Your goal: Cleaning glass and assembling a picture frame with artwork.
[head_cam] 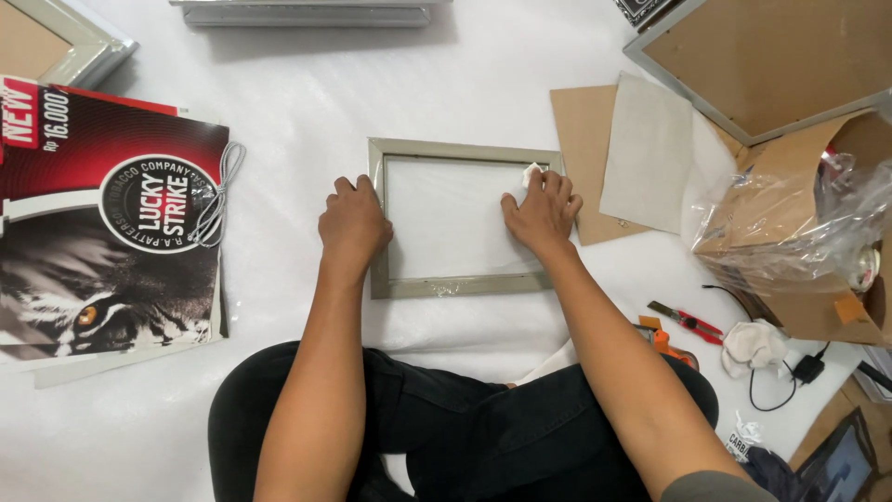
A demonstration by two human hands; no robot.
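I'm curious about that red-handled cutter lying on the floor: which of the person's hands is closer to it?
Right. The right hand presses a white cloth on the frame's glass, nearer the cutter; the left hand holds the frame's far edge.

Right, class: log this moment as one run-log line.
left hand: flat on frame's left edge | right hand: presses white cloth on glass | picture frame: lying flat on white sheet | cutter: lying aside

A white sheet (pixel 307 102) covers the floor. On it lie a small silver picture frame (pixel 462 220), a stack of posters (pixel 102 218) at the left, cardboard pieces (pixel 583 130), a red cutter (pixel 688 321), a crumpled white cloth (pixel 754 344) and a cardboard box (pixel 818 307) at the right
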